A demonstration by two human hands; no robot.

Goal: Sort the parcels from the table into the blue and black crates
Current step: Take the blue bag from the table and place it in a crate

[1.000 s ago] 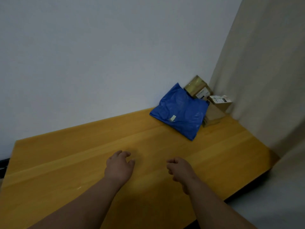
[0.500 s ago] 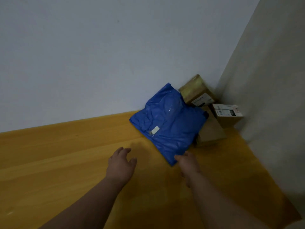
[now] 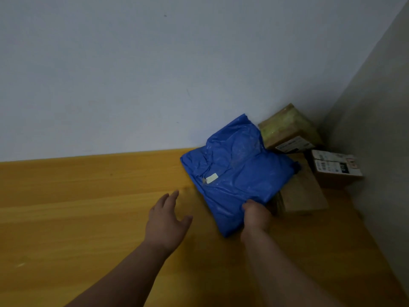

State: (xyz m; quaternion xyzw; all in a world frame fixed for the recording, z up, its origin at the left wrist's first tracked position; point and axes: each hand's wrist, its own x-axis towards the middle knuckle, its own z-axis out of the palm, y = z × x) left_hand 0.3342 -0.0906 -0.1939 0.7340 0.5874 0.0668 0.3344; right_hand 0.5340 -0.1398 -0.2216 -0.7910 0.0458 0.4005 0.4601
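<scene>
Blue plastic crumples under the right hand [image 3: 256, 214], whose fingers curl over the near edge of the blue bag [image 3: 236, 171] and grip it. The left hand [image 3: 166, 220] hangs just left of that bag with fingers spread and straight, holding nothing and not touching it.

The blue bag lies tilted, its far corner leaning on the wall [image 3: 132, 74] and its right side resting over a flat cardboard box [image 3: 303, 193]. Behind the bag's right corner stands a taped brown box [image 3: 290, 131] against the wall, and right of the bag, in the corner by the curtain [image 3: 376, 129], sits a small labelled box [image 3: 336, 168].

By my judgement the sorting has scarcely begun: four parcels are on the table [image 3: 77, 207], none lifted clear, and neither the blue nor the black crate is in view, so nothing can be called sorted.

Left of the bag the table runs long and bare of parcels, good room to draw the bag toward the body. Right of the bag the boxes, curtain and table edge crowd close, so pulling that way would likely drag the flat box along.
</scene>
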